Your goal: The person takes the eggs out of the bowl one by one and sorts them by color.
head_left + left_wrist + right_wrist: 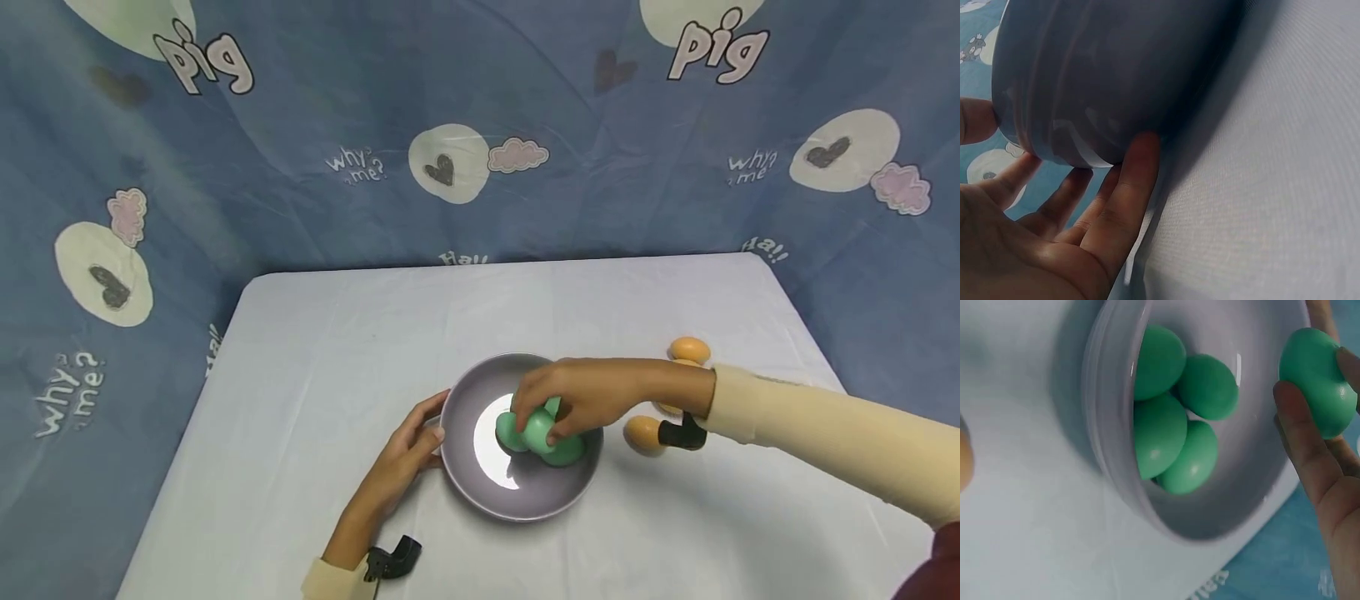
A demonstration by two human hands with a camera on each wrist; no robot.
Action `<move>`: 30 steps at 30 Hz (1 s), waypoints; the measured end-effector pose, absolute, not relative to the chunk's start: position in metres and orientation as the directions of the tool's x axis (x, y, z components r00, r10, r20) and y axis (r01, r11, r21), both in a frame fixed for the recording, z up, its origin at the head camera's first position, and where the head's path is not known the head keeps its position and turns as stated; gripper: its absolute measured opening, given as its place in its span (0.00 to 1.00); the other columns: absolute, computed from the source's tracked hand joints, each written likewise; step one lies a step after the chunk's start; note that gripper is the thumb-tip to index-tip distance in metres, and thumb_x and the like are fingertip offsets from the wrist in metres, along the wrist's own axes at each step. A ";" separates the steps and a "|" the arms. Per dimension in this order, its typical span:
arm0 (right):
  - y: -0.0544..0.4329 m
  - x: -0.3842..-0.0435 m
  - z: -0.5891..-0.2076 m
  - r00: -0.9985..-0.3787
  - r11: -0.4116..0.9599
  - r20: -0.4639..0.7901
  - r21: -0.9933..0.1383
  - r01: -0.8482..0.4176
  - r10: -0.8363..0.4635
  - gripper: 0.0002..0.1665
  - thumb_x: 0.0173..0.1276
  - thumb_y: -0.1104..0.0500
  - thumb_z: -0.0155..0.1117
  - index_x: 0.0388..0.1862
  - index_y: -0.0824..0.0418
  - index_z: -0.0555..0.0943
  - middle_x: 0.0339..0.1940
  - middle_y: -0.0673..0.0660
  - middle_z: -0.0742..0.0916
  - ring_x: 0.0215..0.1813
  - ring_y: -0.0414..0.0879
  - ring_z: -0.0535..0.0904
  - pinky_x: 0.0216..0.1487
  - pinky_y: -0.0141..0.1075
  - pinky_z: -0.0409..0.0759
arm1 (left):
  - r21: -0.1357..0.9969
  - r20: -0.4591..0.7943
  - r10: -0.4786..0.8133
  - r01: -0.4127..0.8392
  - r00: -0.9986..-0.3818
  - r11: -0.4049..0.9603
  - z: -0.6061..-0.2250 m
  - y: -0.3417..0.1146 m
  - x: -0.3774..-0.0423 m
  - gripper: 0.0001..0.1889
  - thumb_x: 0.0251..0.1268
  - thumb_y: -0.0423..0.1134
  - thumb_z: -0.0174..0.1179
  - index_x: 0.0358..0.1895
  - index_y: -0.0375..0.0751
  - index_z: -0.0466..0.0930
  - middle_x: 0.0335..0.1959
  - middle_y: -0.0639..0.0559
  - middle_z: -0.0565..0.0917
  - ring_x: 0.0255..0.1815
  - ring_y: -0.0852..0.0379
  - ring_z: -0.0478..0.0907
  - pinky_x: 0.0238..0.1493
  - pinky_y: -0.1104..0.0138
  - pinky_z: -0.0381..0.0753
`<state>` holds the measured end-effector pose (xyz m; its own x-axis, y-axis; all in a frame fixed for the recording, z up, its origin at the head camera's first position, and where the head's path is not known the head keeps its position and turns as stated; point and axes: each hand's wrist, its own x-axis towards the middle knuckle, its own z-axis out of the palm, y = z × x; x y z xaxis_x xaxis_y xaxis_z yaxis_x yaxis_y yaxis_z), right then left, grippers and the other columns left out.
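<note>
A grey-mauve bowl (517, 502) stands on the white table. My right hand (581, 392) reaches over it from the right and pinches a green egg (1313, 381) between thumb and fingers. Below that egg, several other green eggs (1175, 434) lie close together inside the bowl. At the bowl's left side is my left hand (405, 454), its extended fingers (1138, 175) touching the outer wall and its thumb close to the rim. Nothing else is in the left hand.
Several orange eggs (690, 349) lie on the white tablecloth (360, 333) to the right of the bowl, some partly hidden under the right forearm. A blue printed cloth (300, 208) hangs behind the table and around its sides.
</note>
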<state>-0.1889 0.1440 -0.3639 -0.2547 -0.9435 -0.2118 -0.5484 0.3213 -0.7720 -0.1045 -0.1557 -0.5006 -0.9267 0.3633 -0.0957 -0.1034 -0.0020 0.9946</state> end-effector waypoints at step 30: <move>0.320 -0.155 -0.382 -0.716 0.426 -0.041 -0.827 -0.366 -0.696 0.22 0.64 0.64 0.71 0.57 0.59 0.82 0.62 0.40 0.80 0.67 0.25 0.70 0.50 0.31 0.85 | 0.994 -0.094 0.365 -0.106 -0.926 -0.013 -0.501 -0.154 -0.103 0.28 0.79 0.39 0.49 0.78 0.49 0.57 0.75 0.40 0.61 0.57 0.58 0.80 0.48 0.58 0.87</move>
<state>-0.1548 0.3196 -0.3818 -0.7164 -0.6964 -0.0414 -0.3660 0.4258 -0.8275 -0.1031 -0.1540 -0.5010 -0.9262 0.3651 -0.0943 -0.1064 -0.0129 0.9942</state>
